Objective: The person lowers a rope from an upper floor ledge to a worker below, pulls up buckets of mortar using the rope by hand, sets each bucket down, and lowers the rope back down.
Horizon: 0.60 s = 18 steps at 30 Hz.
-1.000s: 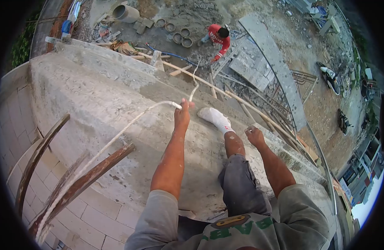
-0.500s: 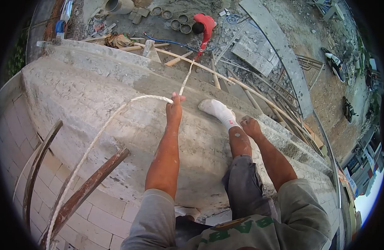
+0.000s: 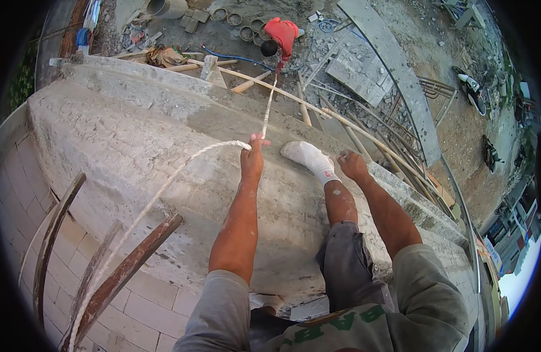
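Note:
A white rope [image 3: 179,170] passes through my left hand [image 3: 252,161], whose fingers are closed round it. From there one length runs straight down past the ledge to a person in red [image 3: 281,34], whose hand is at its lower end. The other length arcs back to the lower left of the view, over wooden poles. My right hand [image 3: 354,166] hovers beside my foot in a white sock [image 3: 308,157], its fingers curled in and no object showing in them. The foot rests on the rough concrete ledge [image 3: 135,135].
Wooden poles [image 3: 129,264] jut up at lower left by a block wall [image 3: 144,317]. Beyond the ledge edge is a drop to the ground, with long bamboo poles [image 3: 364,135], several buckets [image 3: 235,19], a blue hose [image 3: 238,58] and a concrete slab [image 3: 393,64].
My left hand has shifted slightly right and down with the rope. My right hand has moved a little forward. The person in red below has bent lower and shifted left.

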{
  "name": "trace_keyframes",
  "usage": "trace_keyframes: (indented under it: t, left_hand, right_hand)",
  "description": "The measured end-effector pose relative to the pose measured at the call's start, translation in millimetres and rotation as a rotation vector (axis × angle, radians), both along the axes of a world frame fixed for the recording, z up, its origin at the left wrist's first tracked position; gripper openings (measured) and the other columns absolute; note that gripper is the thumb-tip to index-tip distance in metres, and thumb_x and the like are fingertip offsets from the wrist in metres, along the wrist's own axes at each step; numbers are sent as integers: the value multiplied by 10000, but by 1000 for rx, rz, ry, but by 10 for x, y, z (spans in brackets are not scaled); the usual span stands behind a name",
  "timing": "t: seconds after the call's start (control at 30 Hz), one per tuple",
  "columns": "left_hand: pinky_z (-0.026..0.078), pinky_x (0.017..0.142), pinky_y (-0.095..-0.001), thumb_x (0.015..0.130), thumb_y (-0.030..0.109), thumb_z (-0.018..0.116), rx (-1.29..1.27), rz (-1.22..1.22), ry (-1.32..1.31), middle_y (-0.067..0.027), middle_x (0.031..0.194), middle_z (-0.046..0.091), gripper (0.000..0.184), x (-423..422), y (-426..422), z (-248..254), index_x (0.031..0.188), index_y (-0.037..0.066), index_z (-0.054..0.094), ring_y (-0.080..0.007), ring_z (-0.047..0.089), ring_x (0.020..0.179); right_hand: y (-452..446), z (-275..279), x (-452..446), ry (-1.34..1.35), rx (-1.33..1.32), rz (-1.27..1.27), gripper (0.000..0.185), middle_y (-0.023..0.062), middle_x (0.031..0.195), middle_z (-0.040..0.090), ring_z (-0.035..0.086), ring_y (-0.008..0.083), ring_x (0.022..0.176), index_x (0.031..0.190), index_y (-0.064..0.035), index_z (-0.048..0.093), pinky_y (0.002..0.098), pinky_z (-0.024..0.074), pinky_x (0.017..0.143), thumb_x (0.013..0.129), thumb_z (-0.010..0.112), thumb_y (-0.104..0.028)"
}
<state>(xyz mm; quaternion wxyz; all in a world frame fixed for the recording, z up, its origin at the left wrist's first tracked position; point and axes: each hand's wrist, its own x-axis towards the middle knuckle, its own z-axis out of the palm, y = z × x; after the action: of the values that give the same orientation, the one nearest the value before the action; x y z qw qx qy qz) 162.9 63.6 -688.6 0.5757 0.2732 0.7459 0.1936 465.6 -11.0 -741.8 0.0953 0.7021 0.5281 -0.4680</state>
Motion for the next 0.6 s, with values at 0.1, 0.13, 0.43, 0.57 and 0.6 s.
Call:
trace_keyframes:
  t: [0.1,0.13,0.43,0.57,0.6]
  left_hand:
    - [315,988,-370,930,480,291,23,19,-61,-151,1070,600,614,-24,-70,6,902,-36,625,-243,489,1095]
    - [332,976,-375,929,491,287,29,28,-87,-155,1063,602,627,-47,-107,-9,888,-36,623,-246,502,1083]
    - [487,773,-376,912,560,230,-164,276,-99,-176,745,640,682,87,-148,1015,890,-38,559,-256,635,778]
    - [498,702,-356,911,560,239,-124,370,-188,-139,614,586,666,4,-256,1293,934,-38,532,-244,617,669]
    - [497,685,-349,911,560,244,-117,427,-266,-122,584,566,662,-24,-290,1363,956,-34,533,-242,608,643]
  right_hand:
    - [67,-66,-119,8,-7,2,310,231,816,621,600,400,797,933,-46,598,463,476,723,773,564,-309]
    - [89,-91,-164,15,-28,1,327,227,825,623,599,401,804,962,-52,593,463,475,731,774,565,-318]
    - [694,185,-1074,162,151,44,734,211,1228,457,489,367,1086,1332,-137,260,422,437,870,734,659,-284]
    - [914,104,-1637,303,369,191,647,212,1297,386,429,355,1156,1294,-131,348,399,415,918,760,640,-353]
    - [908,-21,-1764,356,396,203,562,222,1239,430,455,361,1119,1230,-112,415,408,421,896,773,622,-365]
